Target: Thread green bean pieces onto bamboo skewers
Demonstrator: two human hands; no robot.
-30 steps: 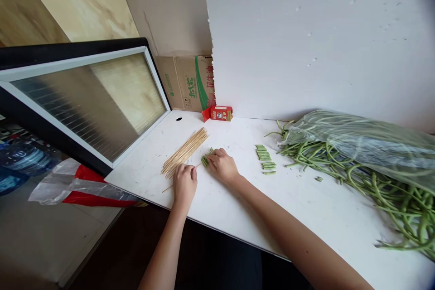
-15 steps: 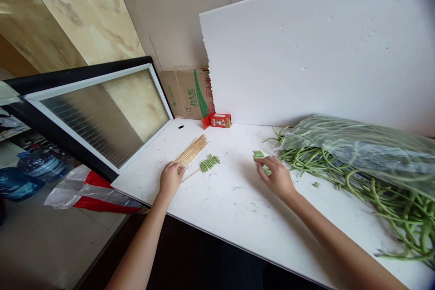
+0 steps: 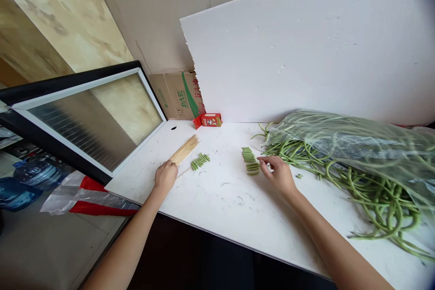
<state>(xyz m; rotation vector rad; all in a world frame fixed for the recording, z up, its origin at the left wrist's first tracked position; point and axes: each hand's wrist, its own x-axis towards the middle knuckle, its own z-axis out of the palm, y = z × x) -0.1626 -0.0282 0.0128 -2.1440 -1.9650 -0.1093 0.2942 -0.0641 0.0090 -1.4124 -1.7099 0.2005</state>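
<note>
My left hand [image 3: 166, 175] is closed around the near end of a bundle of bamboo skewers [image 3: 185, 148] lying on the white tabletop. One skewer runs from beside this hand into a row of short green bean pieces [image 3: 200, 161] threaded side by side. My right hand [image 3: 277, 173] hovers just right of a neat row of cut bean pieces [image 3: 248, 156]. Its forefinger points toward them and the thumb is apart, with nothing visible between. Long green beans [image 3: 380, 197] lie in a tangle beyond my right forearm, partly inside a clear plastic bag [image 3: 340, 129].
A small red box [image 3: 211, 120] stands at the back, before a cardboard box [image 3: 176, 95]. White foam board [image 3: 272, 54] lines the rear. A black-framed glass panel [image 3: 102, 118] leans at the left edge. A tiny bean scrap [image 3: 299, 176] lies near my right wrist.
My right hand has drawn back to the right off the cut bean pieces, uncovering the row. The view has shifted slightly rightward. My left hand stays at the skewers.
</note>
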